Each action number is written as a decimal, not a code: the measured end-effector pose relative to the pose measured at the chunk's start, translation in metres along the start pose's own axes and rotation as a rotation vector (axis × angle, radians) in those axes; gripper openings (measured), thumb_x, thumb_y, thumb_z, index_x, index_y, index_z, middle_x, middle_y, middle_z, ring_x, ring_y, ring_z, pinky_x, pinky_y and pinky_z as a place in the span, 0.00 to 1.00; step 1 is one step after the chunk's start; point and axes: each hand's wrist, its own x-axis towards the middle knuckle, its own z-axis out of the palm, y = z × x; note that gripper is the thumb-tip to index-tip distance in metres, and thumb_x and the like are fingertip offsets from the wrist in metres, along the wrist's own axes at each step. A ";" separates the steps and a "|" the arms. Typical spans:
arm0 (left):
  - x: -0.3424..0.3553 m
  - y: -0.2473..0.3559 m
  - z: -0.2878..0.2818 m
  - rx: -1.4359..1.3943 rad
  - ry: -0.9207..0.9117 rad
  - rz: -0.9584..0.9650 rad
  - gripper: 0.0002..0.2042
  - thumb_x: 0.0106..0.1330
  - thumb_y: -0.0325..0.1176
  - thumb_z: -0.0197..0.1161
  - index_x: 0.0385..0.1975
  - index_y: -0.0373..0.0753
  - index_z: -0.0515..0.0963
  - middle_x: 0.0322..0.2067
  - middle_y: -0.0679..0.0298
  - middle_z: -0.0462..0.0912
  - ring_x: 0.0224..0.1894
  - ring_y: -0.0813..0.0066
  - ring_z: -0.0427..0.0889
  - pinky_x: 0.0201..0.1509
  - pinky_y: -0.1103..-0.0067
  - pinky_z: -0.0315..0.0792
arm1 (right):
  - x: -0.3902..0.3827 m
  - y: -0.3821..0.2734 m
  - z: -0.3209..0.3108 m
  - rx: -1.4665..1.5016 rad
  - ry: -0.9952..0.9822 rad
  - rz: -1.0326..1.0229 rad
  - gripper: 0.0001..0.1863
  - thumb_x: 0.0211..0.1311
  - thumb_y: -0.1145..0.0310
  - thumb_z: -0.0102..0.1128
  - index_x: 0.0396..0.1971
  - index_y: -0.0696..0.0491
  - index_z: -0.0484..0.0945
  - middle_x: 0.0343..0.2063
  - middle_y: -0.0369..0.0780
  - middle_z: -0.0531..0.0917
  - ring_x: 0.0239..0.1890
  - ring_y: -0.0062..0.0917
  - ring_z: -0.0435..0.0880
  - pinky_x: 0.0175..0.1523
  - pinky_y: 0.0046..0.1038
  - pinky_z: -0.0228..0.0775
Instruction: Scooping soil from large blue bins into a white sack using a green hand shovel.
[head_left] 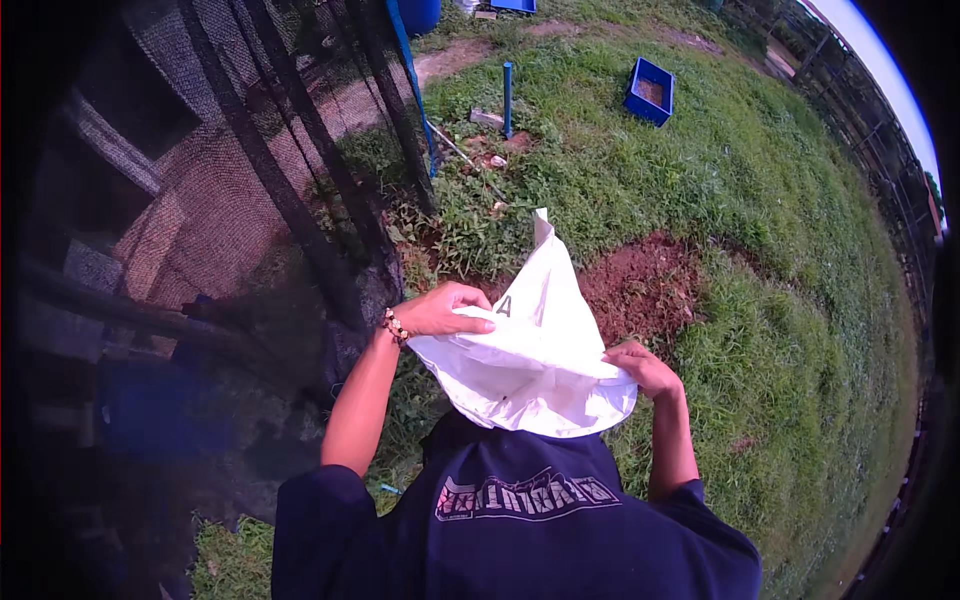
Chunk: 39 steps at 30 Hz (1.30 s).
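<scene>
A white sack (540,345) hangs in front of my chest, its mouth spread toward me and its far end narrowing to a pointed corner. It looks like thin woven plastic, creased, with a dark printed mark on it. My left hand (450,310), with a beaded bracelet at the wrist, grips the left part of the rim, thumb lying along the top. At the right end of the rim, my right hand (645,368) pinches the edge, its fingertips partly hidden by the material. Little of the sack's inside shows.
Dark netting on posts (330,230) stands close on my left. Beyond the sack lies a patch of bare reddish soil (645,285) in the grass. Farther off are an upright blue pipe (507,100) and a blue crate (651,92) with brown material inside. A fence runs along the far right.
</scene>
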 end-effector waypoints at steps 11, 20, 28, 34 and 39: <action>0.196 0.046 0.039 1.155 0.468 0.426 0.23 0.53 0.38 0.68 0.52 0.48 0.79 0.44 0.64 0.82 0.52 0.64 0.79 0.67 0.58 0.63 | 0.092 -0.050 -0.062 0.670 0.022 -0.029 0.16 0.67 0.61 0.60 0.38 0.62 0.80 0.29 0.38 0.83 0.28 0.18 0.81 0.31 0.25 0.72; 0.280 0.036 -0.073 0.860 0.539 0.204 0.18 0.46 0.25 0.59 0.40 0.41 0.81 0.27 0.53 0.83 0.31 0.51 0.83 0.33 0.62 0.76 | 0.221 -0.100 -0.125 -0.408 0.296 -0.184 0.23 0.43 0.63 0.75 0.37 0.61 0.80 0.32 0.48 0.86 0.33 0.33 0.86 0.41 0.33 0.77; 0.404 -0.004 -0.291 0.558 1.076 0.051 0.16 0.49 0.25 0.58 0.41 0.34 0.78 0.29 0.45 0.82 0.34 0.42 0.81 0.37 0.58 0.73 | 0.435 -0.165 -0.185 -0.478 0.563 0.103 0.20 0.49 0.61 0.74 0.35 0.61 0.82 0.26 0.45 0.85 0.28 0.31 0.84 0.35 0.31 0.75; 0.455 0.013 -0.495 0.366 1.263 -0.094 0.14 0.58 0.29 0.59 0.43 0.34 0.80 0.33 0.44 0.83 0.37 0.44 0.83 0.42 0.60 0.75 | 0.667 -0.233 -0.203 0.584 0.631 -0.076 0.09 0.65 0.74 0.58 0.39 0.65 0.81 0.32 0.42 0.85 0.31 0.25 0.84 0.35 0.27 0.76; 0.422 0.010 -0.622 0.294 1.310 -0.053 0.12 0.62 0.28 0.57 0.42 0.30 0.81 0.33 0.44 0.84 0.39 0.46 0.84 0.41 0.66 0.76 | 0.813 -0.347 -0.186 0.856 0.375 0.055 0.16 0.69 0.74 0.47 0.52 0.66 0.73 0.42 0.49 0.84 0.40 0.35 0.86 0.46 0.37 0.82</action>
